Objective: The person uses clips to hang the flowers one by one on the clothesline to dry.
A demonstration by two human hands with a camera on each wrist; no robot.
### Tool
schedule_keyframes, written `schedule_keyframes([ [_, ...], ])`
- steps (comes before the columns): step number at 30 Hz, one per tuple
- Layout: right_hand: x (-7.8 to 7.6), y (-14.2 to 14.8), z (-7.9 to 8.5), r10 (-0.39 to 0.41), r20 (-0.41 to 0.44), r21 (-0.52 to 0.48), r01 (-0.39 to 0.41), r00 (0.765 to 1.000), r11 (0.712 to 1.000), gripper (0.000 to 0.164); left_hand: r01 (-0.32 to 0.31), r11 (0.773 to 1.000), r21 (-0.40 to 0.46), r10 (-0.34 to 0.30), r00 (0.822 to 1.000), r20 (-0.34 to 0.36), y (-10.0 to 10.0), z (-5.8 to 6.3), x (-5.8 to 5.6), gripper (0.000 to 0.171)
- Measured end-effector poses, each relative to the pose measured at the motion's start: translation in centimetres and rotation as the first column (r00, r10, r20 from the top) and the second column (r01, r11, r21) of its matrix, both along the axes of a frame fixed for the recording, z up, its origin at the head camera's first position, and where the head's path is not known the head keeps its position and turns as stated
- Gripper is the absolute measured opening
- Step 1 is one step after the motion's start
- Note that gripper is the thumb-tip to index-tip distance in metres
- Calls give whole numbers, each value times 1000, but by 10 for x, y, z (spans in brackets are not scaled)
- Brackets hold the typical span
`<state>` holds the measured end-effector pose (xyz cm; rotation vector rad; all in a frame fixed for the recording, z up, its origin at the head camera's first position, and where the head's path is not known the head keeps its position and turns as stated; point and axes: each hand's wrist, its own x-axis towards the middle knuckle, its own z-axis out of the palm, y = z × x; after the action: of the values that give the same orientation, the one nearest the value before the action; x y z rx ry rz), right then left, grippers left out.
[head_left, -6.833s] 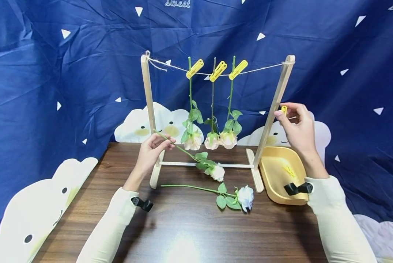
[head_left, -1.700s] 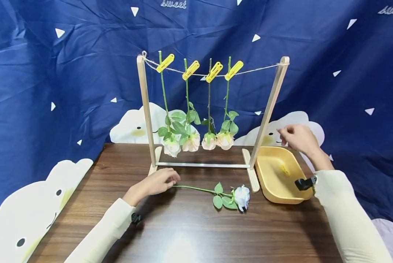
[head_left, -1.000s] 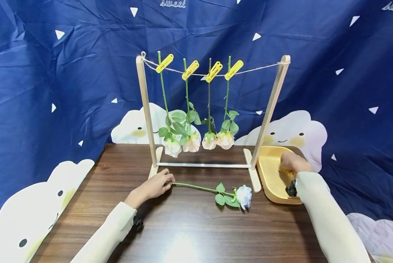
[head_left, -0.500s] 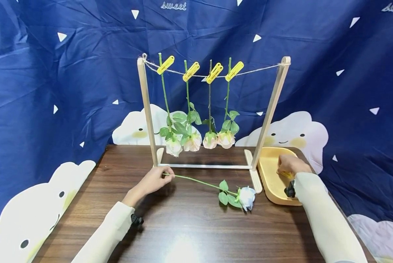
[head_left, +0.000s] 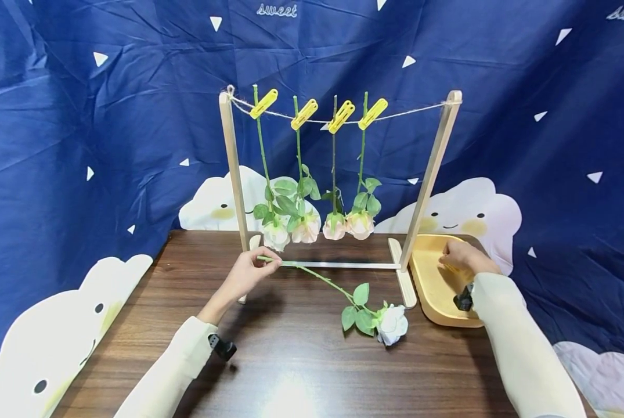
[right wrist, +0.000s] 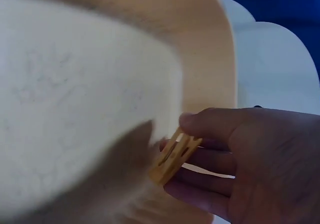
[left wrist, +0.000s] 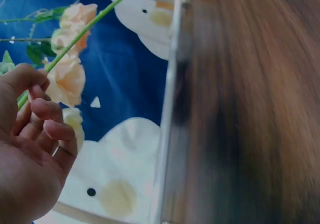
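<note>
My left hand (head_left: 246,273) pinches the upper stem of a white rose (head_left: 392,325); the stem slants down to the right, its bloom low over the table. In the left wrist view the green stem (left wrist: 92,24) runs between thumb and fingers. A yellow clothespin (right wrist: 175,156) is pinched between thumb and fingers of my right hand (right wrist: 270,159), inside the yellow tray (head_left: 432,310). Several roses hang head-down from a string (head_left: 413,110), each held by a yellow clothespin (head_left: 264,104) at its stem.
The wooden frame (head_left: 430,180) carries the string between two posts, with a white crossbar (head_left: 343,265) low between its feet. Behind it hangs a blue cloth (head_left: 150,116) with clouds and triangles. The brown table (head_left: 312,371) lies in front.
Over the last seconds a fourth rose came to hang at the string's left end. My left hand took the rose from the table and raised its stem; my right hand reached into the tray.
</note>
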<state>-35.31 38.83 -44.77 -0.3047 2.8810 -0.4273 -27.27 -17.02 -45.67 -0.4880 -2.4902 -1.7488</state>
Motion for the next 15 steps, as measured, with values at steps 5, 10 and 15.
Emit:
schedule_keyframes([
  [5,-5,-2,3,-17,-44,-65,14,999,998,19,-24,983,181,20,999,28,7,8,0,18],
  [10,-3,-8,7,-75,-76,-204,58,994,977,22,60,938,342,-51,998,-35,15,13,-1,26],
  [15,-1,-15,12,-116,-132,-318,68,984,946,25,225,870,438,-185,974,-134,25,18,-3,38],
])
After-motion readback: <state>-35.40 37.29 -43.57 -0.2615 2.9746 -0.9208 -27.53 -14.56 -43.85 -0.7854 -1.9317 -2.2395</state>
